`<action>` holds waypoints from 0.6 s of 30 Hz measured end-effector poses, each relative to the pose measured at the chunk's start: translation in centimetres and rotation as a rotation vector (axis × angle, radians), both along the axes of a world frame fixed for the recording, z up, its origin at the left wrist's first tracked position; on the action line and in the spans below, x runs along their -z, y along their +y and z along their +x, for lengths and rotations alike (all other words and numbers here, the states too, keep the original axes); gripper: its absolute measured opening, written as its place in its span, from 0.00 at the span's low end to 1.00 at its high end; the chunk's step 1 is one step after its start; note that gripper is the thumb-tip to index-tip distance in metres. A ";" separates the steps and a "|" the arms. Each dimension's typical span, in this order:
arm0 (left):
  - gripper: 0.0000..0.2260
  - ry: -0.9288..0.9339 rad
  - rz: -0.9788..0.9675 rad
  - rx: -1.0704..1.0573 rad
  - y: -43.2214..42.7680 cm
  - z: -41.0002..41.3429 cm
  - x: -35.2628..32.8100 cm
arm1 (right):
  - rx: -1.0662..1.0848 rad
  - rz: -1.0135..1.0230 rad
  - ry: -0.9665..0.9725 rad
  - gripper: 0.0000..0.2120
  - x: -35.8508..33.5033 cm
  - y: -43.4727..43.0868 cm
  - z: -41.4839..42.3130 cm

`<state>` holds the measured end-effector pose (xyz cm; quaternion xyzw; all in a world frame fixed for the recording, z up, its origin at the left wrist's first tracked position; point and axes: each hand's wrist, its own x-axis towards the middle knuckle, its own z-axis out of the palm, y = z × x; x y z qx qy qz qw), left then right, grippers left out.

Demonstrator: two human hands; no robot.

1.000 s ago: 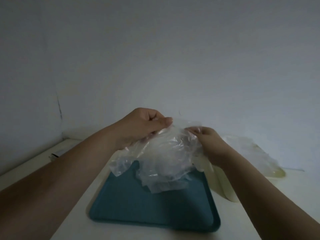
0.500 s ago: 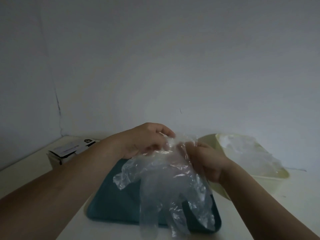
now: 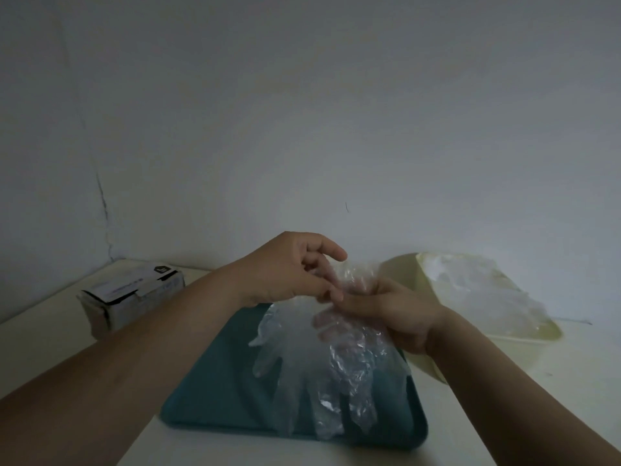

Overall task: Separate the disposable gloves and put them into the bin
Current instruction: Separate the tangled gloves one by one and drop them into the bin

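Head: box [image 3: 134, 294] left, tray [image 3: 215, 381] under gloves [image 3: 302, 364].

The single view comes from a wide-angle camera worn on the person's head, facing forward and somewhat down across a pale table [image 3: 50, 334]. The wall [image 3: 302, 112] fills the whole upper half, with its corner at the left. Both forearms enter from the bottom corners and meet just below centre, so the left hand [image 3: 285, 267] and right hand [image 3: 396, 314] sit close under the lens. The disposable gloves [image 3: 302, 375] hang from them over the teal tray [image 3: 215, 381], which lies straight ahead. The bin [image 3: 524, 348] stands further right, and a box [image 3: 134, 294] sits far left beside the wall.
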<state>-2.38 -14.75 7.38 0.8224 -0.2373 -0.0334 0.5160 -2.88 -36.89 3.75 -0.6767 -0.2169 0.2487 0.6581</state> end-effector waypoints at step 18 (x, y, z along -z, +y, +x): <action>0.09 0.316 -0.320 -0.184 5.1 -1.9 6.9 | 0.464 0.099 0.026 0.15 -0.5 -1.9 1.3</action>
